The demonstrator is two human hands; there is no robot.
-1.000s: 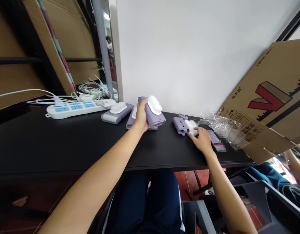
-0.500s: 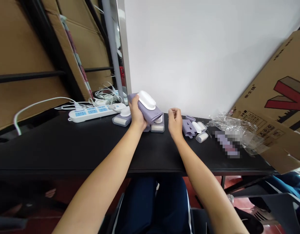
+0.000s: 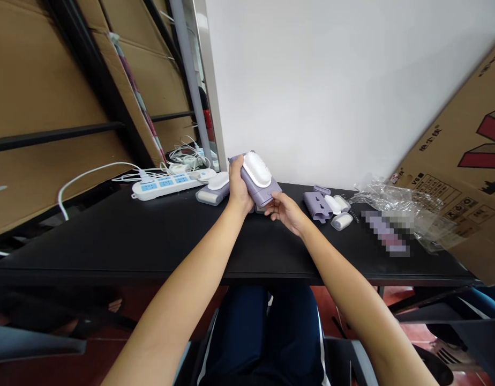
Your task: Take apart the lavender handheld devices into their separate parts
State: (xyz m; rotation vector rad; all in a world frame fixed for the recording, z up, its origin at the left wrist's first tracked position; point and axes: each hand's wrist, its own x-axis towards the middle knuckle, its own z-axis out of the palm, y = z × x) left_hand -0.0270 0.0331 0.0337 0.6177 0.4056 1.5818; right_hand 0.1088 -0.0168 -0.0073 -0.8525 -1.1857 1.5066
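Note:
My left hand (image 3: 240, 187) is wrapped round a purple device (image 3: 260, 187) with a raised white oval part (image 3: 257, 169), held tilted above the table. At its lower right end, my right hand (image 3: 285, 210) touches the device with thumb and fingertips, the other fingers loosely curled. Behind my left hand lies another purple and white device (image 3: 214, 189). Part of one more unit is hidden beneath the held device. To the right rest an opened purple casing (image 3: 317, 206), a white oval piece (image 3: 332, 204), a clear-ended part (image 3: 342, 221) and a dark spring (image 3: 354, 215).
A white power strip (image 3: 167, 184) with cables is at the back left of the black table (image 3: 159, 246). Crumpled clear plastic (image 3: 400, 201) lies at the right, by a large cardboard box (image 3: 444, 177). A white wall (image 3: 331, 91) rises behind.
My right hand has moved left from beside the loose parts to the held device and touches its end. The camera view has shifted slightly left.

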